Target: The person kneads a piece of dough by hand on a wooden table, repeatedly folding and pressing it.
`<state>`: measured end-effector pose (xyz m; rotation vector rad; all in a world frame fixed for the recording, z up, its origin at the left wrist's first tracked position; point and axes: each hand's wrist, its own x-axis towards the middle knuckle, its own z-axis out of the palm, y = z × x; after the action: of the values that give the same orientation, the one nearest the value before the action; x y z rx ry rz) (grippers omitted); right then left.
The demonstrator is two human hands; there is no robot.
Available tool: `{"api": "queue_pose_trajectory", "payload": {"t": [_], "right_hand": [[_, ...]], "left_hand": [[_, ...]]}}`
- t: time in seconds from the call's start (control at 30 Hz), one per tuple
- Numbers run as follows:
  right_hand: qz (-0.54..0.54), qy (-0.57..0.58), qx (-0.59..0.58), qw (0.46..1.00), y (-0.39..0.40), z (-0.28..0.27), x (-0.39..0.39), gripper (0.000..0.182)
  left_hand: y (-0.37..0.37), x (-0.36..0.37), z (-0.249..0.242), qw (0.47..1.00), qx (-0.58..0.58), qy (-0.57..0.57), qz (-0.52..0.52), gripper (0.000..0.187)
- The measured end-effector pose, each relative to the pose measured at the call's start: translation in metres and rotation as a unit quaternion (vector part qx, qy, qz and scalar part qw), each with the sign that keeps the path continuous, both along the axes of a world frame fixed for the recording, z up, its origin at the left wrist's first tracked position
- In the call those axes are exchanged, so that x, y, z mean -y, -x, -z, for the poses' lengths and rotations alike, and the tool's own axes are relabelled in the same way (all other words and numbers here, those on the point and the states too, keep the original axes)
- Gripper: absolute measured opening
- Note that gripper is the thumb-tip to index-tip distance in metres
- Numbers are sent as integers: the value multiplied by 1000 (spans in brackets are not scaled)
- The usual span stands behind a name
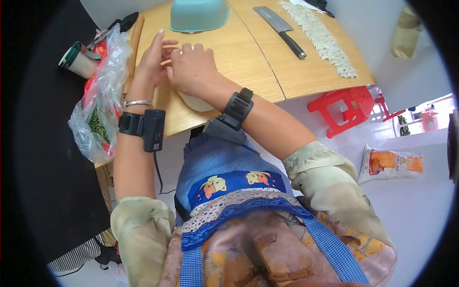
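Note:
My left hand (pixel 154 57) is held on edge over the wooden table (pixel 248 67), its fingers apart and pointing toward my other hand. Close against those fingertips is my right hand (pixel 193 69), back up, with its fingers bent together; whatever it holds is hidden. Below its wrist, a pale, rounded, flat piece (pixel 196 103) shows at the table's near edge, mostly covered by the hand and forearm. A light-blue bowl (pixel 198 15) sits just beyond both hands.
A cleaver (pixel 277 28) lies right of the bowl, beside a long strip of whitish pieces (pixel 322 38). Along the left side are a wooden stick (pixel 134 52), a plastic bag (pixel 103 95) with greens and a cup (pixel 80 62). A red stool (pixel 342 107) stands off the right edge.

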<state>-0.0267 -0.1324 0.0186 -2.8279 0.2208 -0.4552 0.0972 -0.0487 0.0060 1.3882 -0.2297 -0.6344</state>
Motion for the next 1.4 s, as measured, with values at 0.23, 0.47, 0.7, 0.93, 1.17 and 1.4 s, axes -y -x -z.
{"api": "queue_pose_trajectory", "payload": {"t": [0.23,0.47,0.7,0.93,1.17,1.4], "right_hand": [[-17,74,97,992,-16,8,8,23],[-27,-40,66,997,-30,14,27,27],[13,10,-23,1000,-66,19,45,20],[-33,-62,69,995,-51,29,50,27],[-64,-47,124,989,-24,32,43,44],[-88,-61,213,971,-10,21,36,34]], "left_hand": [[14,43,-16,876,409,-223,126,68],[-19,73,5,842,468,-248,100,72],[-42,93,-2,833,452,-281,153,71],[-16,78,-8,788,515,-295,162,63],[36,58,-20,787,507,-344,75,59],[49,40,-26,831,498,-246,12,63]]}}
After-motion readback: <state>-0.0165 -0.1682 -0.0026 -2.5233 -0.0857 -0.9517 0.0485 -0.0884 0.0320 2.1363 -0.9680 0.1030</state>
